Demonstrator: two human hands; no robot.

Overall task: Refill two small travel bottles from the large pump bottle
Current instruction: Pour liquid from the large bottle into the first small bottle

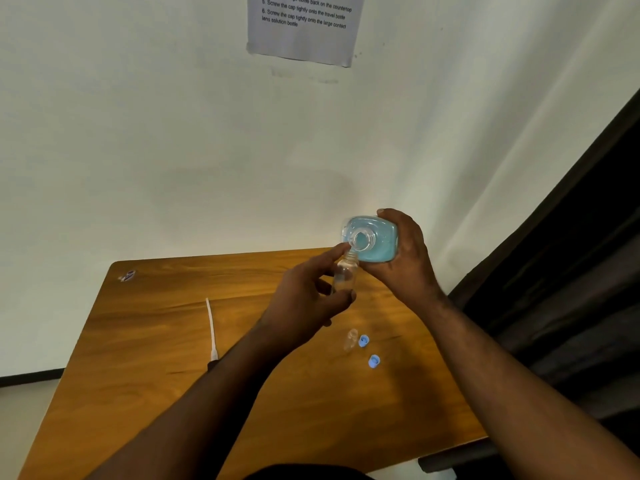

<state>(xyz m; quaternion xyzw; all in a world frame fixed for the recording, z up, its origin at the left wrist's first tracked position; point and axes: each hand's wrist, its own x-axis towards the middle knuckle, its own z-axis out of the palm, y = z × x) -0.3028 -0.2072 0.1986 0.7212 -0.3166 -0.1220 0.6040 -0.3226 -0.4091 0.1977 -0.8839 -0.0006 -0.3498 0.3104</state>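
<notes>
My right hand (pixel 405 261) grips the large bottle (pixel 375 242) of blue liquid, tilted so its open neck faces me and touches the mouth of a small clear travel bottle (pixel 344 277). My left hand (pixel 304 299) pinches that small bottle upright above the table, thumb near its base and a finger up by its neck. A second small clear bottle (pixel 350 339) lies on the wooden table (pixel 156 341) below the hands. Two blue caps (pixel 363 340) (pixel 374 361) sit beside it. The pump's white tube (pixel 210 327) lies on the table to the left, its head partly hidden by my left forearm.
The table stands against a white wall with a printed instruction sheet (pixel 304 26) taped high up. A small wrapper or sticker (pixel 127 275) sits at the table's far left corner. A dark curtain or frame (pixel 571 271) runs along the right side.
</notes>
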